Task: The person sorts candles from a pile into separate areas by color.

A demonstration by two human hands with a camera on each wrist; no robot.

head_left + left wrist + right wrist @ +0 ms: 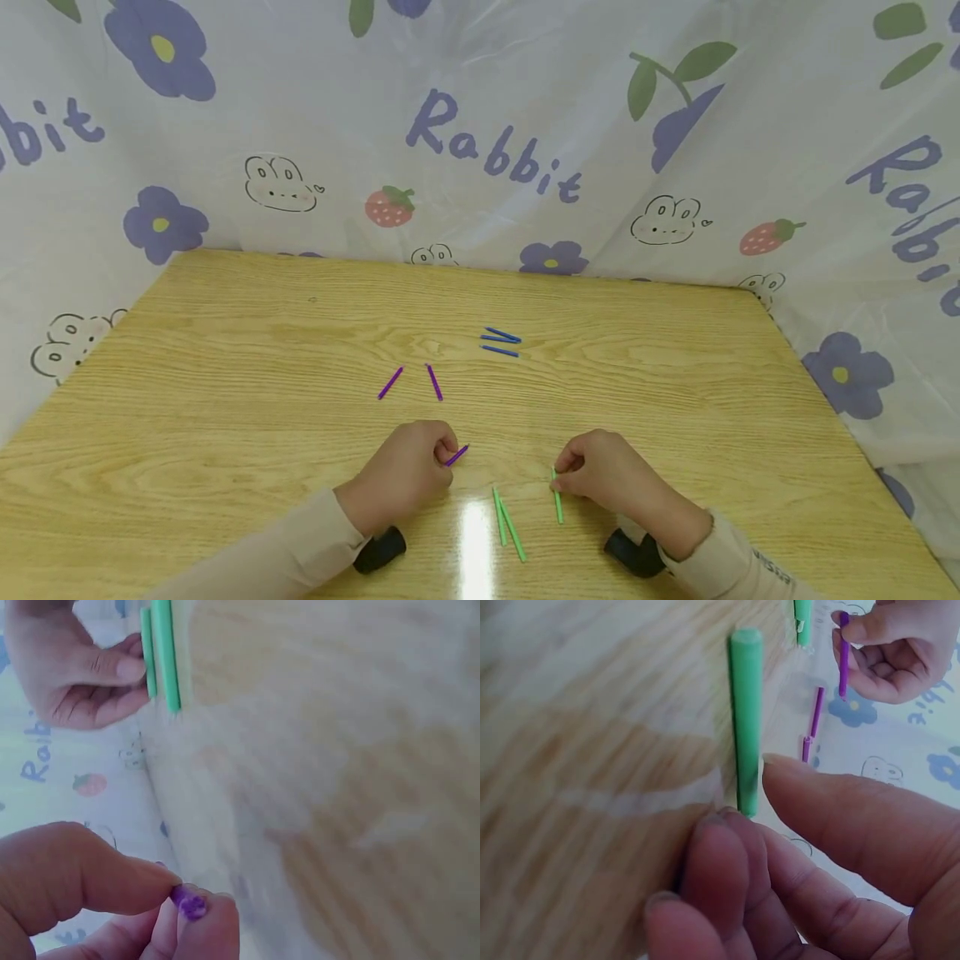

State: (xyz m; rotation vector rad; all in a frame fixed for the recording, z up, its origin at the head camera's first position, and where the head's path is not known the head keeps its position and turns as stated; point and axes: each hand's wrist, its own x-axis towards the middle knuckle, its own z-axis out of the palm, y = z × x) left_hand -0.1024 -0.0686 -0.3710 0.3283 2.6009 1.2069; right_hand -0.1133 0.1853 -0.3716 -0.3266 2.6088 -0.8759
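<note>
My left hand [408, 471] pinches a thin purple candle [458, 455] between thumb and fingers. In the left wrist view the purple candle [190, 903] shows end-on at the fingertips. My right hand [611, 475] has its thumb and curled fingers about the far end of a green candle [558, 504]. In the right wrist view this green candle [746, 720] passes between thumb and fingers, its near side close to the tabletop. Two other green candles [513, 532] lie between the hands, touching or nearly so at their far ends.
Two purple candles, a left one [391, 383] and a right one [435, 383], lie slanted apart beyond my left hand. Several blue candles [500, 351] lie together farther back on the wooden table [225, 333]. A printed curtain [480, 225] hangs along the table's back and sides.
</note>
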